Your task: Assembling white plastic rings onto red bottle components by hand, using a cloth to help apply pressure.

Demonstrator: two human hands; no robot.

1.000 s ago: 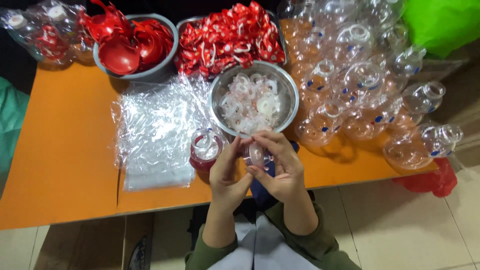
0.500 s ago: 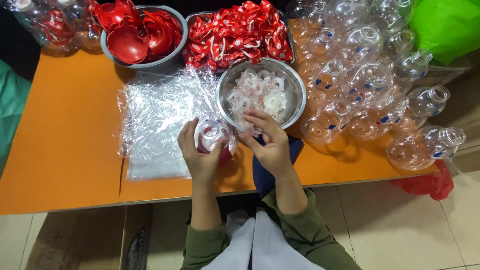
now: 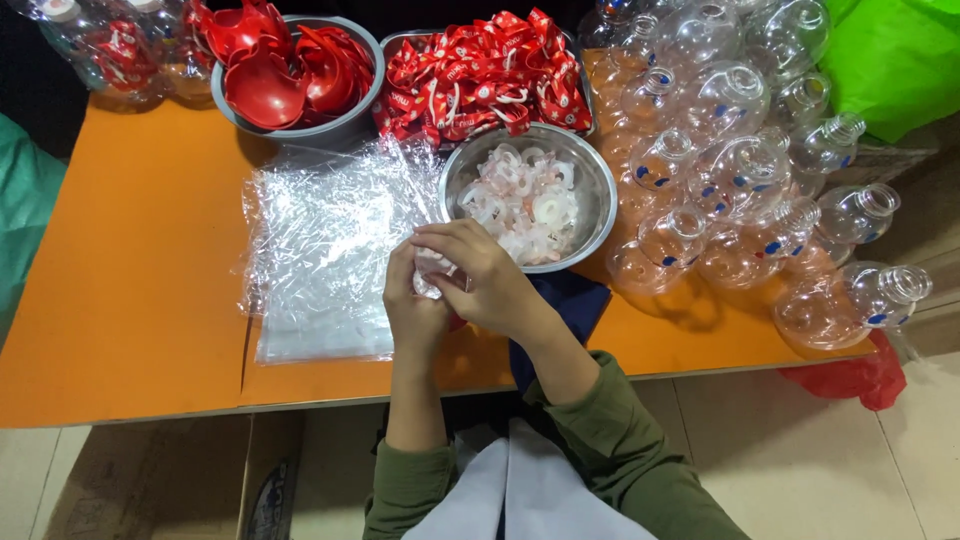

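My left hand (image 3: 412, 305) and my right hand (image 3: 495, 285) are cupped together over the orange table (image 3: 130, 300), close to its near edge. Between them they grip a small clear bottle (image 3: 431, 268). Only a sliver of it and a bit of red below the fingers show. My right hand covers its top, so whether the fingers also pinch a ring cannot be seen. A steel bowl (image 3: 603, 195) of white plastic rings (image 3: 530, 200) stands just beyond my right hand. A stack of clear plastic bags (image 3: 320, 260) lies to the left of my left hand.
A grey bowl (image 3: 352, 118) of red cups and a tray of red ribbons (image 3: 480, 70) stand at the back. Several clear bulb-shaped bottles (image 3: 740, 170) crowd the right side. Filled bottles (image 3: 100, 50) are at the back left, with a green bag (image 3: 900, 60) and a blue cloth (image 3: 565, 305).
My right hand has come back from the steel bowl and closed over the bottle in my left hand. Both hands have drawn slightly toward the table's near edge.
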